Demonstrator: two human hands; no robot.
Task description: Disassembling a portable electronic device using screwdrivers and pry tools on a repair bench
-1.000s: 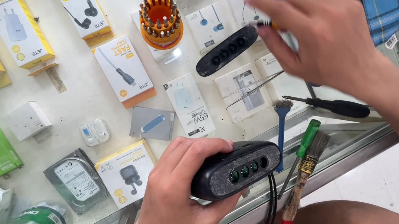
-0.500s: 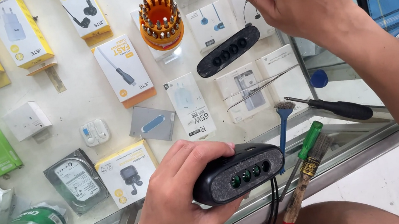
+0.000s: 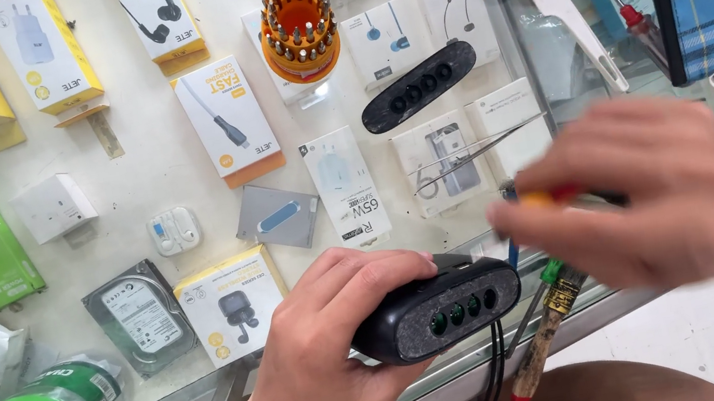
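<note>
**Two hands at a black oval device on a glass counter**

The left hand wraps over the top of a black oval device, fingers curled round its upper edge, holding it at the front rim of the glass counter. The device's face shows a row of four small round openings with green inside, and dark cables hang from its underside over the counter edge.

Just right of the device, the right hand is blurred; its fingers are pinched round a slim tool with an orange-and-red handle, whose tip cannot be made out. Below that hand, beside the device's right end, lie a green-handled tool and a worn brush.

Beyond the device, farther up the counter, lies a separate black oval cover with four holes, a pair of tweezers to its lower right, and an orange rack of screwdriver bits to its upper left.
</note>
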